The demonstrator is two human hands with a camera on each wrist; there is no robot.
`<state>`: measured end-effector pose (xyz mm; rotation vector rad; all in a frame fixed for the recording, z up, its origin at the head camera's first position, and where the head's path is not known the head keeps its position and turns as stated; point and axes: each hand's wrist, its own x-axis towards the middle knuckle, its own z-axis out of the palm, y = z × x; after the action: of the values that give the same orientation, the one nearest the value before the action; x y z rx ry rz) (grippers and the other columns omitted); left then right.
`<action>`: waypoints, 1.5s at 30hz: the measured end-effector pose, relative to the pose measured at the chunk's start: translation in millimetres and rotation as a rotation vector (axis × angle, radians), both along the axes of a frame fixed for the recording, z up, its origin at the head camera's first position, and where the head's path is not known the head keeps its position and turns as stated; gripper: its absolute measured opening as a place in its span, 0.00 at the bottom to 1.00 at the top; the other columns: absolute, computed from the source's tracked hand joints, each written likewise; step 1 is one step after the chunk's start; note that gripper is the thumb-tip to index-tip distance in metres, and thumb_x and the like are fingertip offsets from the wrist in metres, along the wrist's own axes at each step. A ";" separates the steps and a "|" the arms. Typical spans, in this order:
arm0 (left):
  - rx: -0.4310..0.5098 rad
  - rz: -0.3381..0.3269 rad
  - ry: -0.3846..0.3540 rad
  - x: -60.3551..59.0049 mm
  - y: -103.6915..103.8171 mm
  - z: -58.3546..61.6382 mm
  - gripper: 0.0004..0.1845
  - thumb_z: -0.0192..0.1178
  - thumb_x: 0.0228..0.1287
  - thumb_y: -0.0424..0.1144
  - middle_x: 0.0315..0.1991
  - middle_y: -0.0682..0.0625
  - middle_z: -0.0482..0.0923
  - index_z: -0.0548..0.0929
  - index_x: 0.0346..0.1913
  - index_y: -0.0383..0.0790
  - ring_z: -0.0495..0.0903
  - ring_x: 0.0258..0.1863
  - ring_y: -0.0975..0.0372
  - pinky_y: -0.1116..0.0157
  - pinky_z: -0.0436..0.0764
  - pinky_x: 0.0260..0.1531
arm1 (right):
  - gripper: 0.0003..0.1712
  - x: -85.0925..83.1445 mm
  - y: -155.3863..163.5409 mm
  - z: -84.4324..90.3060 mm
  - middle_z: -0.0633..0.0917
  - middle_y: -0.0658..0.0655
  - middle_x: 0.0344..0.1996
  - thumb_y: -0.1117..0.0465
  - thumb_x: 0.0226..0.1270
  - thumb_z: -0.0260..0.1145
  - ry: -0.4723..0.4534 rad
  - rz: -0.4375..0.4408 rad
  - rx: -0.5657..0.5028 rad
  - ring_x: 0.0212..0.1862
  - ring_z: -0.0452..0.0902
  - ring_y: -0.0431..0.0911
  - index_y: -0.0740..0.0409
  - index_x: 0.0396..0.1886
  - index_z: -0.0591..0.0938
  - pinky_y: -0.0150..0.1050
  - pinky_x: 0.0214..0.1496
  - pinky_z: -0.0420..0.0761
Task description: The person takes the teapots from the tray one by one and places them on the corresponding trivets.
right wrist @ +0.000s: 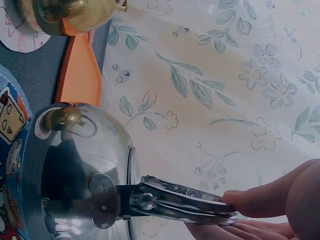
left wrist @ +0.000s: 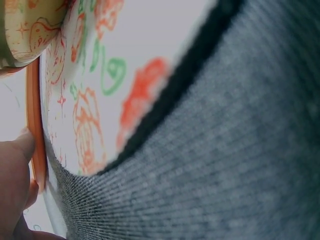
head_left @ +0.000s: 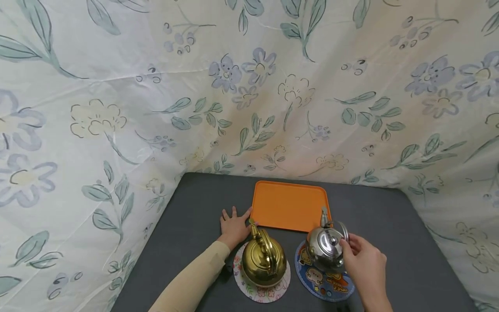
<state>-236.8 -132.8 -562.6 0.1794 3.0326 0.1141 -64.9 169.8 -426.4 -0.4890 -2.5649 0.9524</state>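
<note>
Two kettles on coasters before an orange tray, one hand flat, the other on a handle.

At the left, the left hand [head_left: 234, 225] lay flat on the grey table [head_left: 187, 216] with fingers spread and relaxed, holding nothing; its thumb touched the left edge of the orange tray [head_left: 290, 206], which the left wrist view showed close up as an orange rim [left wrist: 36, 125] against the thumb. Just right of that forearm, the gold kettle [head_left: 264, 260] stood upright on a round flowered coaster [head_left: 257, 292]. Further right, the silver kettle [head_left: 325, 247] sat on a blue cartoon coaster [head_left: 323, 281], near the tray's front right corner. At the far right, the right hand [head_left: 364, 260] pinched the silver kettle's handle [right wrist: 175, 200] between thumb and fingers.
</note>
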 end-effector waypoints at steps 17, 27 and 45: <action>0.010 -0.008 0.005 0.4 -2.7 -1.5 0.38 0.43 0.65 0.77 0.77 0.35 0.60 0.58 0.77 0.75 0.56 0.72 0.27 0.36 0.64 0.67 | 0.17 6.7 -3.5 -15.9 0.89 0.70 0.36 0.63 0.64 0.72 -0.007 -0.021 0.004 0.34 0.89 0.58 0.74 0.46 0.86 0.45 0.28 0.84; 0.029 -0.004 -0.005 3.1 -4.3 1.8 0.37 0.45 0.66 0.75 0.77 0.35 0.59 0.59 0.77 0.75 0.55 0.72 0.26 0.35 0.62 0.68 | 0.19 6.3 -6.7 -24.1 0.88 0.73 0.37 0.63 0.65 0.71 -0.051 -0.058 -0.003 0.36 0.88 0.61 0.77 0.47 0.84 0.51 0.34 0.85; 0.014 -0.009 -0.002 4.3 -7.3 0.9 0.38 0.43 0.65 0.77 0.77 0.35 0.59 0.57 0.78 0.75 0.54 0.73 0.27 0.35 0.62 0.67 | 0.20 10.0 -6.0 -24.2 0.88 0.74 0.39 0.62 0.65 0.72 -0.052 -0.051 -0.026 0.38 0.88 0.63 0.77 0.48 0.84 0.53 0.34 0.86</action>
<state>-232.5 -140.1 -561.7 0.1940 3.0291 0.1350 -55.0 163.9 -450.6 -0.5911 -2.5758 0.9687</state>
